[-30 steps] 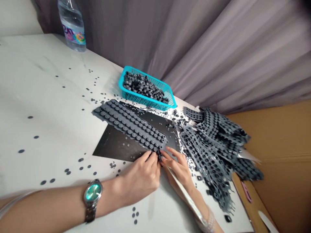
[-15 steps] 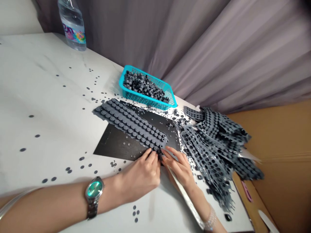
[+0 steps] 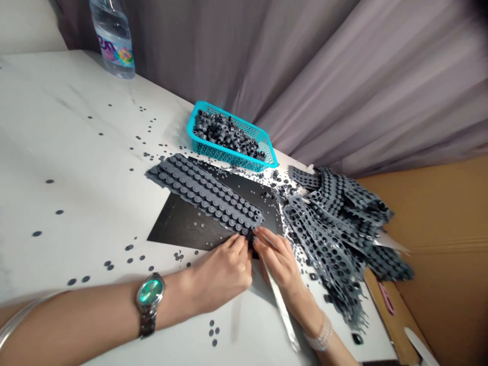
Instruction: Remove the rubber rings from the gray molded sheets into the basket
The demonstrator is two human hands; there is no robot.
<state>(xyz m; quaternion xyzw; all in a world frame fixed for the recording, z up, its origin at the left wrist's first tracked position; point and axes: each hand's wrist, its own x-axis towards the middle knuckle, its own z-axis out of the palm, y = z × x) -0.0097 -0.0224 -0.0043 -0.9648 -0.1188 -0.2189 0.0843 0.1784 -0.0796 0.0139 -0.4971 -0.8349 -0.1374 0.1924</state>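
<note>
Two hands work over a black mat (image 3: pixel 190 229): the left hand (image 3: pixel 221 269) and right hand (image 3: pixel 280 262), each grip pinched on the near corner of a grey rubber keypad sheet (image 3: pixel 204 193). A silver strip (image 3: pixel 280 305) has swung inward beside the right hand, left of punched rubber sheets (image 3: pixel 335 239).

Side by side at centre frame: our left hand (image 3: pixel 219 274) and our right hand (image 3: pixel 280 267), fingers curled downward, the two sets of fingertips (image 3: pixel 239 241) nearly meeting. Our left forearm (image 3: pixel 80 310) stretches in low from the frame's left edge; our right forearm (image 3: pixel 307 315) angles up from the bottom edge.
</note>
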